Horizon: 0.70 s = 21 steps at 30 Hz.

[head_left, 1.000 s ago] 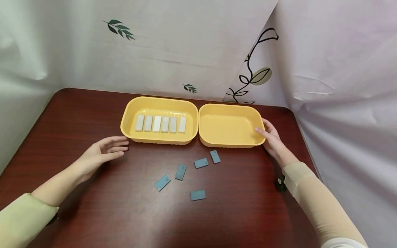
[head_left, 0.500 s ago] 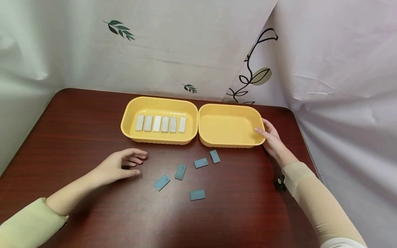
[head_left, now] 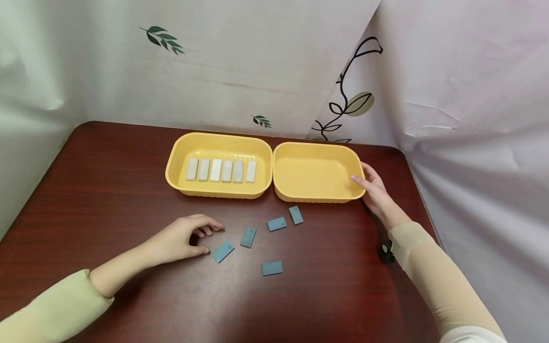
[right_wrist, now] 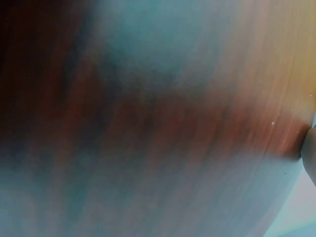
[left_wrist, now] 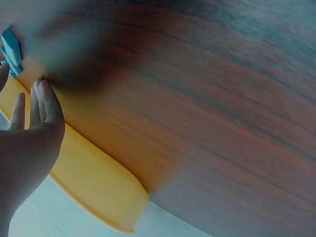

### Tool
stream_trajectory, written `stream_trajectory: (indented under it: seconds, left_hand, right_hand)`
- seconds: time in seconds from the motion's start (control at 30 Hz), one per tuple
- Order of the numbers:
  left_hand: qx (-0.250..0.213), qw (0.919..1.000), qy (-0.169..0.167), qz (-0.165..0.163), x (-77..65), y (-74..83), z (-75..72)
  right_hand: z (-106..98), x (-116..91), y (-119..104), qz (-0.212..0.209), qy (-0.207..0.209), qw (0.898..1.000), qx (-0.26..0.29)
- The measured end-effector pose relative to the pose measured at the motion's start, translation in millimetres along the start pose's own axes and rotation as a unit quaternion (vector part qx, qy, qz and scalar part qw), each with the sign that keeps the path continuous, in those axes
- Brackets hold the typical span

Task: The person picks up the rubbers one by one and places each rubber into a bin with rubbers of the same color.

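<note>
My left hand (head_left: 177, 240) hovers low over the table with its fingers slightly bent, holding nothing. Just beyond its thumb and fingertips lies the nearest blue-grey rectangular tile (head_left: 223, 251). Several more such tiles lie scattered to the right, among them a lone tile (head_left: 272, 268) closest to me. At the right end of the right yellow bin (head_left: 315, 174), my right hand (head_left: 377, 193) grips the rim, thumb inside and fingers outside. That bin has nothing in it. In the right wrist view only a bit of the hand (right_wrist: 309, 153) shows at the edge.
Left of the gripped bin, touching it, stands another yellow bin (head_left: 218, 193). Inside it several whitish blocks (head_left: 216, 170) stand in a row. Both bins sit at the back of the dark red wooden table (head_left: 107, 176), before a pale curtain (head_left: 223, 62).
My left hand has moved right and toward me, from beside the left bin to the nearest blue-grey tile. My right hand keeps its grip on the right bin; bins and tiles stay put.
</note>
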<state>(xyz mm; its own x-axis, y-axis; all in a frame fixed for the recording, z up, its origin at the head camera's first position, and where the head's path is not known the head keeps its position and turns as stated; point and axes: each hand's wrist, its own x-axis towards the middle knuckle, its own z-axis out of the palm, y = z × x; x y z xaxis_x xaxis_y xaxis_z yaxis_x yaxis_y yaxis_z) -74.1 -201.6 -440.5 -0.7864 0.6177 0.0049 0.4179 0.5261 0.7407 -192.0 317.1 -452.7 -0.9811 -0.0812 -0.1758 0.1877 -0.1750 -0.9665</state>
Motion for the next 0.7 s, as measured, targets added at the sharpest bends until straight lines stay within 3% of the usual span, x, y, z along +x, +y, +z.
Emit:
stream_trajectory:
  seconds: [0.3,0.7]
  left_hand:
    - [0.022,0.9993,-0.018,0.024,13.1,2.4,10.3]
    - [0.083,0.9936,-0.063,0.042,22.0,13.0,12.2]
  right_hand:
    - [-0.1,-0.5,-0.1,-0.001,0.003,1.0,0.0]
    - [-1.3,1.0,0.1,0.001,0.0,1.0,-0.008]
